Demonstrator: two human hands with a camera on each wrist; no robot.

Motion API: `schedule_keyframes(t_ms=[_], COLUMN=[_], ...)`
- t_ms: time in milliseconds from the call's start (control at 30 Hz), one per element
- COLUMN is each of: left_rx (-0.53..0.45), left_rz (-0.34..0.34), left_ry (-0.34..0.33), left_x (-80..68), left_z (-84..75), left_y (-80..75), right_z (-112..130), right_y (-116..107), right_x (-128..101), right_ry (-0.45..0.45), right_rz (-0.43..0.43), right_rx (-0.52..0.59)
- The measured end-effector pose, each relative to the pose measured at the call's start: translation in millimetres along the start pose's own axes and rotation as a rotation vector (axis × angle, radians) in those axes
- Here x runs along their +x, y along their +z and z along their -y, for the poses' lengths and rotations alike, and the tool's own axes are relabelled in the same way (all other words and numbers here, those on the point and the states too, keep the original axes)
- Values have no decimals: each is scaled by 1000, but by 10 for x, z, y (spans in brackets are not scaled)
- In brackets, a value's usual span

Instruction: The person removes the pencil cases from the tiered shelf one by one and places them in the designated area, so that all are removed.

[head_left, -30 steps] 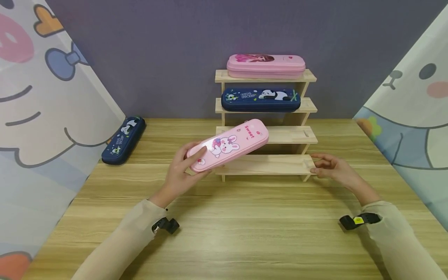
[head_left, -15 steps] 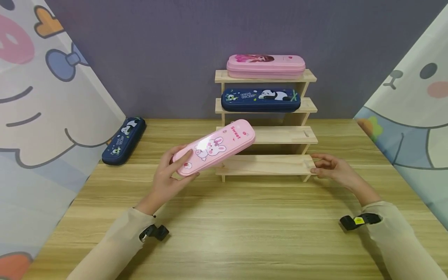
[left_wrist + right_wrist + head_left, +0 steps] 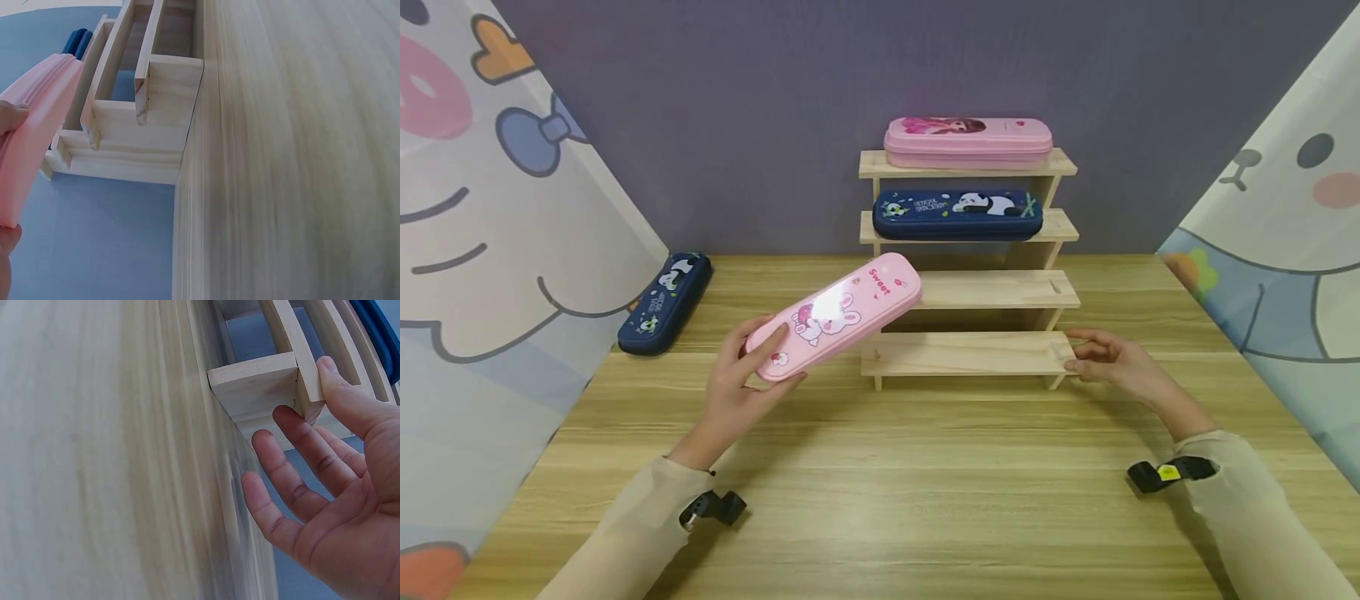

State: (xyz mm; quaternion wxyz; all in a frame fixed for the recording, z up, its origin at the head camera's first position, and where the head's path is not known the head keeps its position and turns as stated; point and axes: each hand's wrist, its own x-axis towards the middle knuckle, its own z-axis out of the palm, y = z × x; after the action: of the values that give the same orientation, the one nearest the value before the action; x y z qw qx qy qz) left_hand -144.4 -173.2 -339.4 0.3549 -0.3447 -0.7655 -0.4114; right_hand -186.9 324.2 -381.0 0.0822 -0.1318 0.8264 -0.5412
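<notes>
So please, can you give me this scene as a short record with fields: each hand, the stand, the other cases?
left hand: holds the pink rabbit case by one end, tilted, above the table
right hand: fingers straight, touching the right end of the stand's lowest step
wooden stand: four steps; two lower steps bare
top step: pink case
second step: navy panda case
table, far left: another navy case

Bright even light, blurred wrist views
</notes>
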Motion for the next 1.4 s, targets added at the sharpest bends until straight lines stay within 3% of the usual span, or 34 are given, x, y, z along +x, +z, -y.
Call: schedule_keyframes(t_ms=[567,1067,1400], left_rx=[56,129,198], left_rz=[-76,-122,-140], left_ry=[-47,-176,-255], left_x=[-63,-62,-239], left_z=[65,104,481], left_y=[-154,-287,-363], right_z=[-4,-14,-33], right_y=[6,-9,-20], right_x=[10,-1,20], right_ry=[1,4,1], right_rz=[-8,-3,11], right_rx=[-7,7,12])
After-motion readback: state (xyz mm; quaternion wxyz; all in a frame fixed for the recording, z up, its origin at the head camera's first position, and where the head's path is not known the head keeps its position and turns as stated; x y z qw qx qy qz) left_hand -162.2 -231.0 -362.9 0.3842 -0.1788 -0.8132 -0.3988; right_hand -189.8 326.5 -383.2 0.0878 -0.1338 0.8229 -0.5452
